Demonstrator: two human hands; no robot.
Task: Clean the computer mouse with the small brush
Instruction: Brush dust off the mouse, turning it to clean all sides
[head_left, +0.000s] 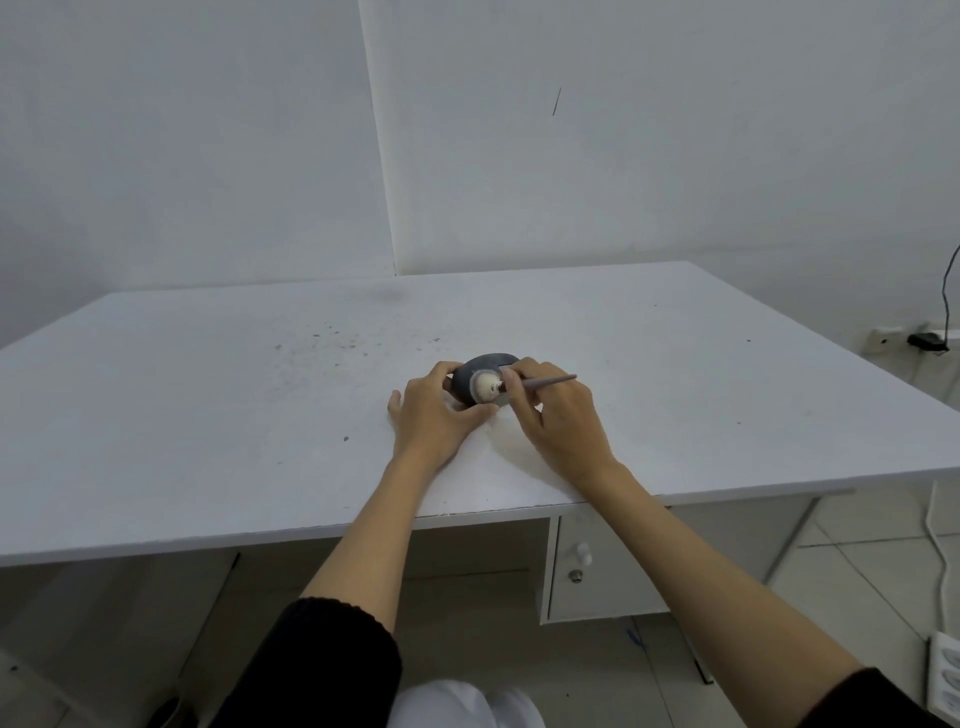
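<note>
A dark grey computer mouse (480, 371) rests on the white table (208, 415), near its middle. My left hand (434, 415) grips the mouse from the left and front, thumb and fingers around its side. My right hand (558, 418) pinches a small brush (540, 383) with a thin purplish handle that points right. The pale round bristle head (485, 389) presses against the near side of the mouse. The right edge of the mouse is hidden behind my right fingers.
Small dark specks and dust lie on the table to the left of and behind the mouse. A drawer unit (582, 566) sits under the table's front right. Cables and a power strip (943, 670) are on the floor at right.
</note>
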